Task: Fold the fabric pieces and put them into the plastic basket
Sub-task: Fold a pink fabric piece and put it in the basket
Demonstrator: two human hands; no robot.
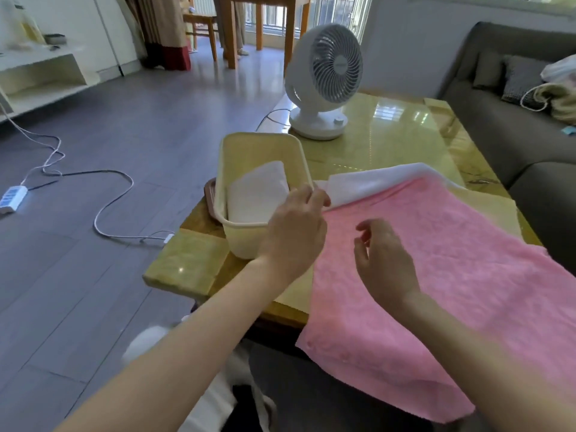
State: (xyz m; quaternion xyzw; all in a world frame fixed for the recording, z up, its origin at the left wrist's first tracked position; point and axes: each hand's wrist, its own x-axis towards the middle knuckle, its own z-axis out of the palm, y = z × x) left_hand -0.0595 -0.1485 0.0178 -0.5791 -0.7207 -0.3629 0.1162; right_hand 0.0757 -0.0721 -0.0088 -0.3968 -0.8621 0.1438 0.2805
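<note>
A pink towel (442, 275) lies spread over the glossy yellow table (389, 138), its near edge hanging off the front. Under its far edge a white cloth (374, 182) sticks out. My left hand (296, 232) pinches the far left corner where the pink and white fabric meet, right beside the basket. My right hand (383, 260) hovers just above the pink towel with loosely bent fingers and holds nothing. The cream plastic basket (237, 241) stands at the table's left edge with a folded white cloth (258, 194) inside.
A white desk fan (324, 82) stands at the table's far left with its cable running off the edge. A grey sofa (514, 126) lines the right side. A power strip (12, 199) and cords lie on the grey floor to the left.
</note>
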